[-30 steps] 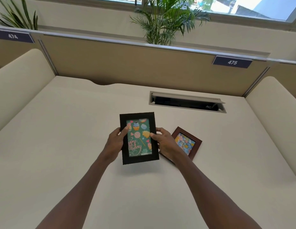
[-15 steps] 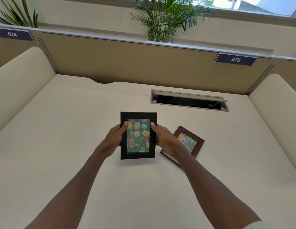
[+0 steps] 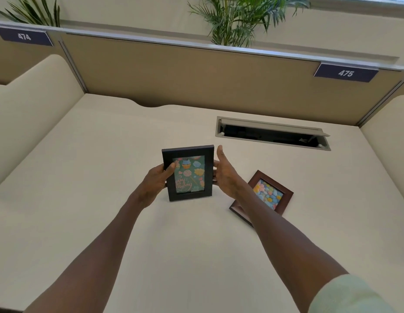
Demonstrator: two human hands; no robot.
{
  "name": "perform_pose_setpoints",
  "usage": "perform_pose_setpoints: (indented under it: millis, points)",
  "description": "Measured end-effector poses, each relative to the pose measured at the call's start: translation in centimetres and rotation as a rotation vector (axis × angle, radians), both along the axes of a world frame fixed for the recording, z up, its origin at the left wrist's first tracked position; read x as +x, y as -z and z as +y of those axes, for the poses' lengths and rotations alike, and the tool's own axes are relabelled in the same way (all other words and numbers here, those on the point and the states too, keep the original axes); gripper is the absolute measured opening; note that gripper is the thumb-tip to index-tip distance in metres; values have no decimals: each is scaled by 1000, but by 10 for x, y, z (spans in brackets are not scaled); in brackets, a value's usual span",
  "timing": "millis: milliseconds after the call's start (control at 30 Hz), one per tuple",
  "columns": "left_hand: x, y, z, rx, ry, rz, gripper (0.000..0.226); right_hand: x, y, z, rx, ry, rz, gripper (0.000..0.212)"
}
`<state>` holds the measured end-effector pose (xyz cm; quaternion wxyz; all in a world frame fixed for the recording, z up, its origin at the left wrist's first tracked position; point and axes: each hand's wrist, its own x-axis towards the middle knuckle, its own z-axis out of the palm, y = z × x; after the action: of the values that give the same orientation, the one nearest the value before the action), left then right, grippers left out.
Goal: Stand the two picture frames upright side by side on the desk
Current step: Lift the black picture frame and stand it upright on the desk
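Note:
A black picture frame [image 3: 188, 152] with a green birthday card stands upright in the middle of the cream desk [image 3: 83, 177], its bottom edge at the desk surface. My left hand [image 3: 156, 180] grips its left side, thumb on the front. My right hand [image 3: 225, 175] is at its right edge, fingers spread, some reaching behind the frame; the thumb is lifted off. A brown picture frame [image 3: 276, 192] with a pastel flower picture lies flat to the right, partly hidden under my right forearm.
An open cable tray slot [image 3: 272, 134] is cut into the desk behind the frames. A tan partition [image 3: 196, 73] closes the back, with number plates 474 [image 3: 24, 37] and 475 [image 3: 346, 73]. Cream side dividers stand left [image 3: 27, 109] and right [image 3: 386, 136]. Plants rise behind the partition.
The black frame went from tilted in the air to upright on the desk, farther from me. My right hand loosened from a grip to spread fingers at the frame's edge.

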<state>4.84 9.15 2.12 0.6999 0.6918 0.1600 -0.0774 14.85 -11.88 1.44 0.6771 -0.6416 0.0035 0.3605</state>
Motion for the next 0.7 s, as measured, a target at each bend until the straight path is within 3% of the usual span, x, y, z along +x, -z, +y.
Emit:
perform_pose_setpoints:
  millis: [233,700]
  points:
    - [13,-4,6,-6,-39,47,57,14,5,12,-33,36,-23,61]
    - [10,-1,-1,1,-100,66,54,9,15,16,-90,89,15,55]
